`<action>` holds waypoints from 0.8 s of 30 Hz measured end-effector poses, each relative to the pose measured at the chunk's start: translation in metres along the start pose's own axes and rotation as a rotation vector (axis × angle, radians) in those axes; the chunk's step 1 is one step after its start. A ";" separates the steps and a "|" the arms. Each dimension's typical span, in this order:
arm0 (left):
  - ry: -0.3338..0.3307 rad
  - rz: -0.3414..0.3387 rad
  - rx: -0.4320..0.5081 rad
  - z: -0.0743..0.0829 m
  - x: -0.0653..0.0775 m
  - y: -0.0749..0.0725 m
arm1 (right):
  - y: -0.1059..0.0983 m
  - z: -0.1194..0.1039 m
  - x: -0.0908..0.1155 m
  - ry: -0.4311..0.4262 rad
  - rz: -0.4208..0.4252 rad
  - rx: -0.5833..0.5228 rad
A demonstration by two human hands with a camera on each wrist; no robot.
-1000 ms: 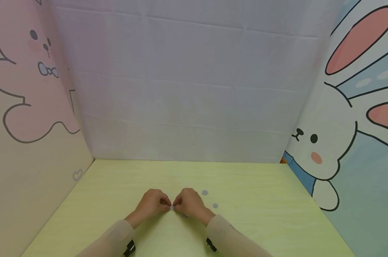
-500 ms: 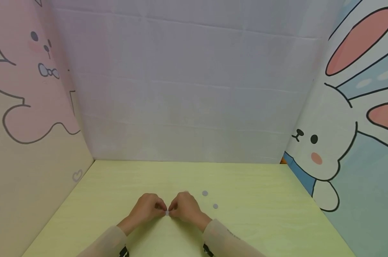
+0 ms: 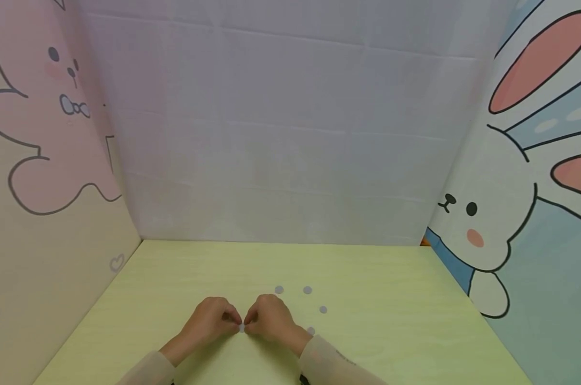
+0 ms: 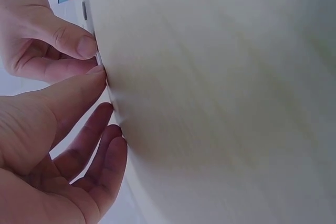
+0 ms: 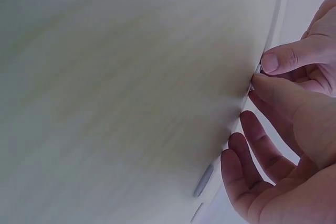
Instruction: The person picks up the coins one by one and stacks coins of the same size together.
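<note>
A small flat grey disc lies at the tabletop between my two hands, mostly covered by fingertips. My left hand pinches its left edge with thumb and forefinger; my right hand pinches the right edge the same way. In the left wrist view the thumbs meet close together at the table surface, and the other fingers of the left hand are loosely bent against the table. The right wrist view shows a sliver of the disc between the thumb tips.
More grey discs lie on the pale yellow-green table: a back disc, one to its right, another farther right, and one partly hidden by my right wrist. Rabbit-printed panels and a white back sheet enclose the table.
Both hands have shifted left and toward me, with the small disc moving along between their fingertips. Discs behind the right hand and beside its wrist have come into view.
</note>
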State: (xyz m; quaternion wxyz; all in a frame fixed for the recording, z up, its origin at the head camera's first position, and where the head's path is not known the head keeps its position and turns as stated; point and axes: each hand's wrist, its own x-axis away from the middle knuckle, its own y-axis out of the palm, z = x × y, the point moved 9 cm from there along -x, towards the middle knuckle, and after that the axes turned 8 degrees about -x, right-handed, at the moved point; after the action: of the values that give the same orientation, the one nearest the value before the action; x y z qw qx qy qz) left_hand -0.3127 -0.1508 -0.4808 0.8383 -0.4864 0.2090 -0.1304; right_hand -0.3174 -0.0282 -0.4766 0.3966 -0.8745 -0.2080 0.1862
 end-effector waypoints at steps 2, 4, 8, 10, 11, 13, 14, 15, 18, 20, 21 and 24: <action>0.007 0.003 -0.003 0.000 0.003 -0.002 | 0.002 -0.003 0.000 -0.007 0.001 0.010; 0.014 0.002 -0.007 0.000 0.005 -0.004 | 0.004 -0.006 0.000 -0.005 -0.004 0.017; 0.020 -0.009 -0.013 -0.002 0.009 -0.006 | 0.007 -0.012 0.001 -0.011 -0.008 0.008; 0.021 -0.016 -0.013 -0.004 0.011 -0.006 | 0.010 -0.014 0.001 -0.019 -0.011 0.002; 0.023 -0.019 -0.014 -0.004 0.012 -0.007 | 0.011 -0.015 0.001 -0.020 -0.012 0.000; 0.030 -0.021 -0.017 -0.004 0.015 -0.008 | 0.014 -0.015 0.001 -0.022 -0.013 0.005; 0.033 -0.021 -0.019 -0.004 0.015 -0.009 | 0.015 -0.016 0.001 -0.020 -0.014 0.006; 0.034 -0.021 -0.019 -0.004 0.017 -0.009 | 0.016 -0.016 0.001 -0.019 -0.016 0.009; 0.036 -0.020 -0.016 -0.004 0.020 -0.011 | 0.019 -0.018 0.001 -0.014 -0.023 0.017; 0.035 -0.015 -0.011 -0.005 0.022 -0.012 | 0.020 -0.021 0.002 -0.016 -0.029 0.022; 0.033 -0.013 -0.012 -0.005 0.023 -0.013 | 0.020 -0.022 0.002 -0.017 -0.030 0.026; 0.030 -0.003 -0.019 -0.006 0.025 -0.014 | 0.020 -0.025 0.002 -0.026 -0.031 0.034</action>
State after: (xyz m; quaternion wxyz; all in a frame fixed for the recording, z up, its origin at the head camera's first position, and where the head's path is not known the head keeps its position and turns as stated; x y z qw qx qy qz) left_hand -0.2938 -0.1730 -0.4769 0.8303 -0.4925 0.2218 -0.1370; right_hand -0.2988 -0.0545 -0.4766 0.4115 -0.8619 -0.2234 0.1947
